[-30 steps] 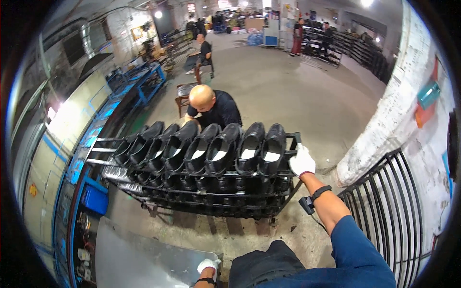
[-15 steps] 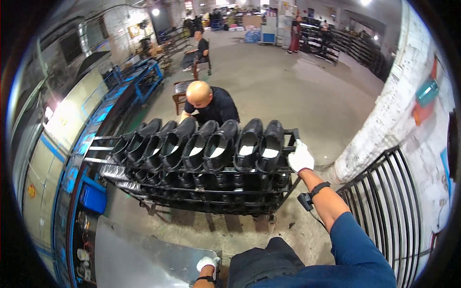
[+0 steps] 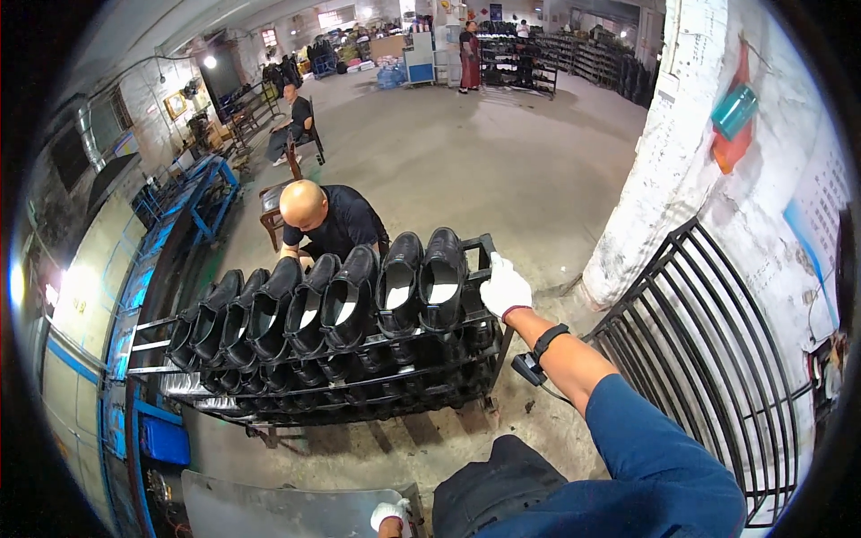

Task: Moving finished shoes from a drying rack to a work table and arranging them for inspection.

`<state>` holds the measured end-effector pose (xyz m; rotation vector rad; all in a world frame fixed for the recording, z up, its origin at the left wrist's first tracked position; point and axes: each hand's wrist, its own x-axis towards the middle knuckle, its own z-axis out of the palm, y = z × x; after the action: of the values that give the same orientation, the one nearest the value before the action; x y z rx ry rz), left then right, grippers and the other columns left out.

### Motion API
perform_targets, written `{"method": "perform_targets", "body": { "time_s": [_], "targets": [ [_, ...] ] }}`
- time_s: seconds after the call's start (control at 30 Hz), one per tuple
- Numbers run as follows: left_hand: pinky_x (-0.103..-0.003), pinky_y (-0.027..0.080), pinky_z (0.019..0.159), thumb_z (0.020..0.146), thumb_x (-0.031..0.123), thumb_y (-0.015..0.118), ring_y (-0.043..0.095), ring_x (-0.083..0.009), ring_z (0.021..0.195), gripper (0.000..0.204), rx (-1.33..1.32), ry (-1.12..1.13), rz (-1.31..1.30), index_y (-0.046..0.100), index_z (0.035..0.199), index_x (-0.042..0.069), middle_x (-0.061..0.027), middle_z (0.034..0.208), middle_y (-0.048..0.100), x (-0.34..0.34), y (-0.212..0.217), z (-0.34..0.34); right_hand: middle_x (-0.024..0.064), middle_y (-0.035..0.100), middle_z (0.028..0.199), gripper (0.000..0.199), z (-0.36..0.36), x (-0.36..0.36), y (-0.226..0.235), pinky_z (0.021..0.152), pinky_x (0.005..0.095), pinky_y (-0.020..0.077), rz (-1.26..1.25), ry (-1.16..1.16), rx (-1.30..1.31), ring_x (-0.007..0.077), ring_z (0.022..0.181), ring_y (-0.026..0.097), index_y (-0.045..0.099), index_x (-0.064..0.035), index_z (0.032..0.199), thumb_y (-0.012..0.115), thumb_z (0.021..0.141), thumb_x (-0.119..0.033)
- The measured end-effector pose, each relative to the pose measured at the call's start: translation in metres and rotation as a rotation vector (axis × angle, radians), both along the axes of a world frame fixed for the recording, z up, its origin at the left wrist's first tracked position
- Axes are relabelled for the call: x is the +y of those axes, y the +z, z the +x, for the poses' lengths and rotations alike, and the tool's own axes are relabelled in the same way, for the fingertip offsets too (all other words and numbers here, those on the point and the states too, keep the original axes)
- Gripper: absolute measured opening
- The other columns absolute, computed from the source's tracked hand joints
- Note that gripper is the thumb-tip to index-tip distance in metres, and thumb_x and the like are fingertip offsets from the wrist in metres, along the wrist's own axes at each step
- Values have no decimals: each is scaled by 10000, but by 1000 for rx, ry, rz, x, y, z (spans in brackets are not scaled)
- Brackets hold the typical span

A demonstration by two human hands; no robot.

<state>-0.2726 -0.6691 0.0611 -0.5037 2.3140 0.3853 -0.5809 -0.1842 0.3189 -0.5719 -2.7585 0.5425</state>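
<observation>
A black metal shoe rack (image 3: 499, 363) stands in front of me, with black leather shoes (image 3: 345, 296) lined up along its top tier. Pale insoles show inside several of them. More shoes sit on the tiers below, partly hidden by the frame. My right hand (image 3: 507, 287), in a white glove, is closed round the rack's right end near the top corner. Low in the picture, my gloved left hand (image 3: 389, 515) is closed at the right edge of a grey sheet-metal table (image 3: 287, 502); its fingertips are small in view.
A person in black (image 3: 336, 220) bends down just behind the rack. A blue-framed workbench (image 3: 170, 269) runs along the left, with a blue bin (image 3: 166, 439) beneath. Black metal railings (image 3: 708, 359) and a white pillar (image 3: 632, 170) stand to the right.
The whole scene has shifted left in view, with the railings coming further in, and the rack now slants more. Both hands keep their holds.
</observation>
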Motion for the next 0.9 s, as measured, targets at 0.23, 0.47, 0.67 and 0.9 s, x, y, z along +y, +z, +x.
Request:
{"method": "perform_targets", "body": {
  "time_s": [0.23, 0.47, 0.67, 0.9],
  "targets": [
    [-456, 543, 896, 761, 708, 696, 680, -375, 1104, 731, -112, 39, -138, 762, 1075, 52, -189, 1121, 729, 11, -9, -18, 220, 563, 1317, 650, -1, 2, 3, 923, 486, 527, 25, -15, 25, 403, 1069, 648, 418, -78, 1467, 543, 840, -196],
    [-440, 534, 940, 794, 707, 672, 662, -346, 1163, 713, -193, 66, -120, 757, 1133, 85, -164, 1206, 711, 15, 15, -23, 225, 560, 1330, 681, -5, 1, -1, 939, 487, 523, -9, 8, -24, 414, 1108, 634, 396, -95, 1495, 549, 845, -226],
    [-446, 534, 924, 805, 704, 657, 669, -353, 1135, 698, -167, 123, -116, 758, 1124, 92, -161, 1189, 715, 5, 9, -6, 199, 521, 1408, 651, -8, -11, -5, 946, 474, 523, 53, 21, -22, 380, 1128, 638, 405, -93, 1496, 544, 883, -265],
    [-441, 519, 967, 826, 686, 645, 642, -338, 1199, 687, -196, 88, -113, 742, 1177, 104, -149, 1262, 691, 4, 10, -10, 197, 523, 1404, 634, -9, -12, -3, 946, 470, 523, 47, 10, -41, 376, 1130, 638, 423, -84, 1488, 542, 888, -253]
  ]
}}
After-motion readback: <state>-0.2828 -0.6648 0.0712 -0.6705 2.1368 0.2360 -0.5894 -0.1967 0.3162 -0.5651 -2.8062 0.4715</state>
